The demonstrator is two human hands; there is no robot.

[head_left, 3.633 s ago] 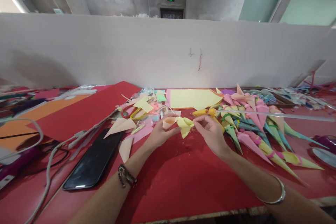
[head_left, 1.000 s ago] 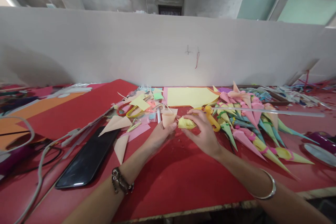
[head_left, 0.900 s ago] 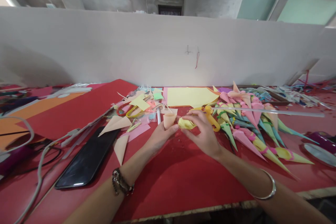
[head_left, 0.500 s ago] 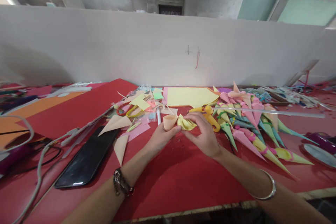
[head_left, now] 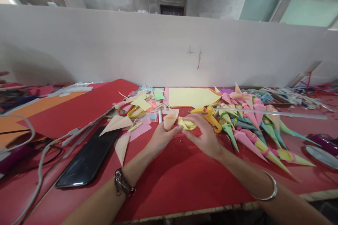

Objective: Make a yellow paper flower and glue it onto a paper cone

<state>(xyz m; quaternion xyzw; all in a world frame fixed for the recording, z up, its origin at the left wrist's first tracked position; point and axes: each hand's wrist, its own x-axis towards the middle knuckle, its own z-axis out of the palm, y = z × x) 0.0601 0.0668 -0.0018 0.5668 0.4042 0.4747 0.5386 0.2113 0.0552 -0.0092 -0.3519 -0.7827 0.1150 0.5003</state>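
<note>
Leftward, yellow paper [head_left: 186, 123] juts from the right hand [head_left: 207, 137].

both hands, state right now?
Left hand: closed, holding a peach paper cone.
Right hand: closed, fingers holding a folded yellow paper piece.

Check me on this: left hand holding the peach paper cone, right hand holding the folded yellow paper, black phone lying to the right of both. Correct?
Not quite: the left hand holds the peach paper cone and the right hand holds the folded yellow paper, but the head view shows the black phone lying to their left.
</note>
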